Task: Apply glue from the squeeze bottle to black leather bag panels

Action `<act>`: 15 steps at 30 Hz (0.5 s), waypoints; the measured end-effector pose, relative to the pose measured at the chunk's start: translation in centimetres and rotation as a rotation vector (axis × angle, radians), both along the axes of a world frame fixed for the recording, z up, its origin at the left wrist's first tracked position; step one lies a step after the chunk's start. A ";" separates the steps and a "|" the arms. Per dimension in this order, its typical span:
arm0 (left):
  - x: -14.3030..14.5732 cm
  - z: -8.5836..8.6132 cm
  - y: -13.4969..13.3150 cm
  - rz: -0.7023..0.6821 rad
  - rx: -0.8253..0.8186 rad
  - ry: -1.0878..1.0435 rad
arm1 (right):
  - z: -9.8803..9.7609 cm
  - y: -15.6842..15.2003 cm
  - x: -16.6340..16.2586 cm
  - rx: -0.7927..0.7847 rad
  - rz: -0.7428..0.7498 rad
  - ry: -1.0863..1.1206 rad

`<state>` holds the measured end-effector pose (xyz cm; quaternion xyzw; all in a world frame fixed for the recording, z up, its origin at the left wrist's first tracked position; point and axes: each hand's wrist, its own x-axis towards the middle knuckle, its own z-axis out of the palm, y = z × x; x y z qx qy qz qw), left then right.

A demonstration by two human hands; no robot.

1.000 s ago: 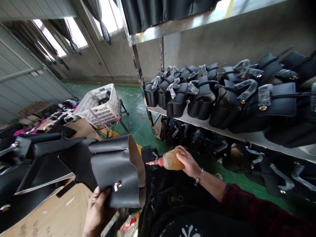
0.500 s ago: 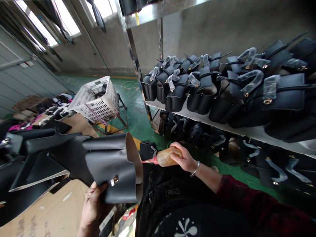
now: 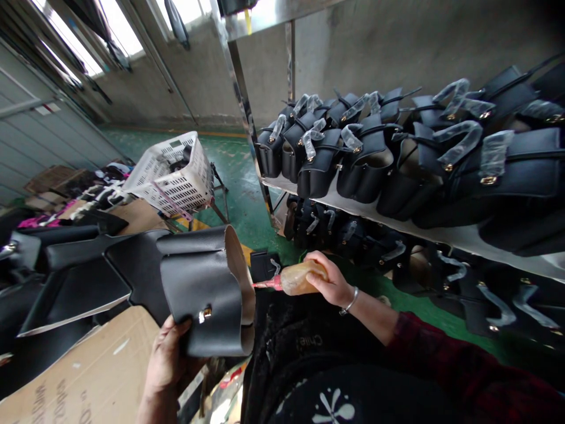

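Far left of frame: cut black leather panels [image 3: 75,282], lying overlapped on a cardboard sheet [image 3: 88,377] that fills the lower left corner.

Upper left of centre: white perforated plastic basket [image 3: 172,174], tilted on a metal stand.

Lower left of centre: left hand [image 3: 165,365], fingers curled shut around the lower edge of a black leather bag piece [image 3: 205,294], thumb on its front face. The bag piece is held up at centre frame, above the cardboard; it carries a small gold clasp [image 3: 203,314], and its tan inner lining faces right.

Centre: right hand [image 3: 333,282], fingers wrapped closed around an amber squeeze glue bottle [image 3: 300,278]. The bottle lies nearly level, its red nozzle [image 3: 267,285] pointing left, the tip at or just beside the lining edge of the bag piece; contact cannot be told. Silver bracelet [image 3: 351,303] on the wrist.

Right half: metal rack shelf [image 3: 441,235], bearing rows of finished black handbags [image 3: 366,171] with plastic-wrapped straps; more bags on the level beneath.
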<state>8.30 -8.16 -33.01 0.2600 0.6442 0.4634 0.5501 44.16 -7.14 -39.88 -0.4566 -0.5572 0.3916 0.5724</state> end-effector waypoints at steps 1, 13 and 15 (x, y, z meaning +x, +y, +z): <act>0.0 0.0 0.0 0.003 -0.007 0.002 | 0.0 0.1 -0.1 0.002 0.005 -0.002; -0.4 -0.6 0.3 -0.015 -0.005 -0.008 | -1.5 -1.5 -0.7 -0.037 0.134 -0.013; -0.4 -0.8 0.5 -0.013 -0.015 -0.005 | -1.3 -1.9 -0.6 -0.039 0.157 -0.007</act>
